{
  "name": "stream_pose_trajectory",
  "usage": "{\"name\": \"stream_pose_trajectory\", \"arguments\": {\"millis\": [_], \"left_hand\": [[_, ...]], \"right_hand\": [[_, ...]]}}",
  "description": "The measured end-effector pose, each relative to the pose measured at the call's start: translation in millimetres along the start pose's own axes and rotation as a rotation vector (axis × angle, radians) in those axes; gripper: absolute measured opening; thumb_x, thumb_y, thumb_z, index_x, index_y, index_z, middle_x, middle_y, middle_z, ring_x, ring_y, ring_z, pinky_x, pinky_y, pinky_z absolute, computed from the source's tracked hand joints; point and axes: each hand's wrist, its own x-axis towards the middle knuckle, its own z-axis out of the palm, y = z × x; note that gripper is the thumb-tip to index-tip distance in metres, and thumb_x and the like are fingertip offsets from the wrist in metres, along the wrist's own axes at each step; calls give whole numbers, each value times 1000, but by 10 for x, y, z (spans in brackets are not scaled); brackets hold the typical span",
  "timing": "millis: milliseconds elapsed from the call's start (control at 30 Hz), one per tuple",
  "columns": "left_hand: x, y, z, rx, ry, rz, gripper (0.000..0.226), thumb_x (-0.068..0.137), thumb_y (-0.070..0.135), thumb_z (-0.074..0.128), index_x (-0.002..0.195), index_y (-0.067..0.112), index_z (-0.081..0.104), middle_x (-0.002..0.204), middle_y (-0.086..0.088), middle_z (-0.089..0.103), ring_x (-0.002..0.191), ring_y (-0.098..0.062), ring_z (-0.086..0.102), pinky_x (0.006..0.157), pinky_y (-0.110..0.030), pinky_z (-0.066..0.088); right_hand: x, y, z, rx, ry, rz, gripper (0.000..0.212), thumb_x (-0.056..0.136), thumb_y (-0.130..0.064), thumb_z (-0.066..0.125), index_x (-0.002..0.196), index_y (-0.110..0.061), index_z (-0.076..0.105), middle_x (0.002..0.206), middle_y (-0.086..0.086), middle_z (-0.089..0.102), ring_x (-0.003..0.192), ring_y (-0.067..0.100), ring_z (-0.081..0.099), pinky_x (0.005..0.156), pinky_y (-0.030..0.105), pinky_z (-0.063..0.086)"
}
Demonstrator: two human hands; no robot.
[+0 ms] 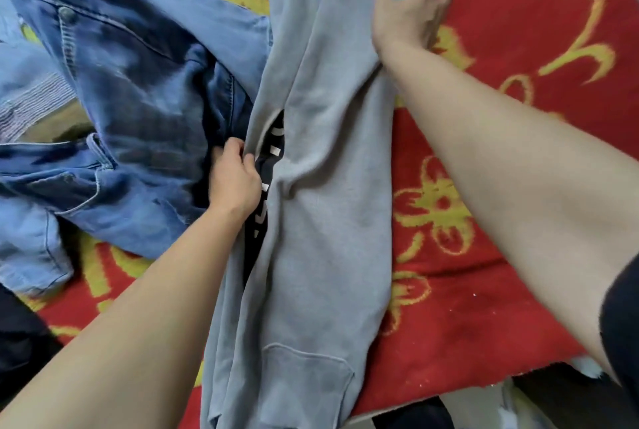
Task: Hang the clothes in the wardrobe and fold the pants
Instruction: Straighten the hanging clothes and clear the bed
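1. Our left arm reaches in from the lower left of the frame, closest to us. Our left hand (235, 179) is near the middle. Its thumb and fingers pinch the left edge of the grey pants (328, 186).
2. At the upper left, the blue jeans (138, 100) lie in a crumpled heap. They touch the grey pants along one side. We think they are stiffer and heavier than the grey ones.
3. Just right of our left hand, a dark cloth (273, 159) with white marks peeks out of a gap in the grey pants.
4. Down the middle of the frame, the grey pants lie long and mostly flat, from the top edge to the bottom edge. A pocket (307, 370) shows near the bottom. We think they are soft, thick and light. They will flop and bunch up, so we should hold them by the edges or the waist end, with both hands well apart.
5. At the upper right, our right hand (408, 10) grips the right edge of the grey pants. Its thumb lies on top and its fingers curl round the edge.
6. On the right side of the frame, the red blanket (518, 48) with yellow flowers lies under everything. It looks fuzzy, so we think the pants will not slide much.
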Motion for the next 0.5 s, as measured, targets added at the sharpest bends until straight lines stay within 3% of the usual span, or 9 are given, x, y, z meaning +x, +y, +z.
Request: {"name": "stream_pose_trajectory", "arguments": {"millis": [67, 133, 167, 267, 333, 400, 500], "left_hand": [[31, -34, 37, -32, -3, 1, 16, 100, 15, 44, 109, 7, 54, 110, -22, 53, 98, -33, 50, 82, -32, 35], [56, -66, 45, -59, -13, 9, 12, 99, 14, 45, 105, 9, 54, 108, -20, 55, 92, -28, 49, 77, -27, 33], [68, -73, 40, -74, -23, 9, 11, 99, 14, 45, 104, 9, 54, 107, -19, 56, 90, -26, 48, 76, -25, 31], [86, -48, 6, -107, -40, 15, 9, 99, 12, 46, 102, 10, 55, 104, -16, 57, 87, -23, 48, 71, -20, 29], [87, -26, -6, -116, -31, 25, 10, 99, 10, 47, 103, 7, 55, 99, -14, 56, 86, -23, 47, 69, -19, 28], [65, 15, -21, -129, -26, 31, 11, 99, 9, 47, 104, 4, 56, 91, -8, 53, 86, -22, 47, 69, -19, 28], [45, 40, -51, -163, -43, 62, 13, 101, 12, 48, 105, 4, 58, 91, -3, 56, 85, -16, 47, 70, -18, 30]], "right_hand": [[123, 108, -88, 92, -60, 206, 78, 68, -60, 71, 130, -14, 56, 128, 4, 60, 120, 20, 58, 100, 28, 44], [265, 112, -134, 385, -238, 323, 56, 61, -51, 78, 101, -13, 66, 103, 1, 73, 96, 17, 71, 87, 38, 59], [315, 103, -153, 498, -319, 331, 46, 65, -42, 82, 96, -13, 64, 97, 2, 74, 90, 17, 73, 81, 40, 61], [380, 31, -94, 587, -581, 390, 61, 68, -32, 87, 118, -6, 65, 105, 11, 76, 94, 26, 75, 83, 45, 61], [377, -103, -37, 588, -700, 352, 52, 77, -30, 84, 119, -5, 68, 105, 13, 76, 95, 28, 74, 84, 46, 60], [415, -284, -78, 632, -639, 282, 44, 79, -24, 83, 113, 0, 67, 102, 15, 76, 92, 29, 75, 80, 46, 61], [622, -395, -216, 501, -559, 151, 14, 95, -12, 65, 87, 0, 63, 87, 13, 69, 79, 19, 68, 76, 22, 56]]}}
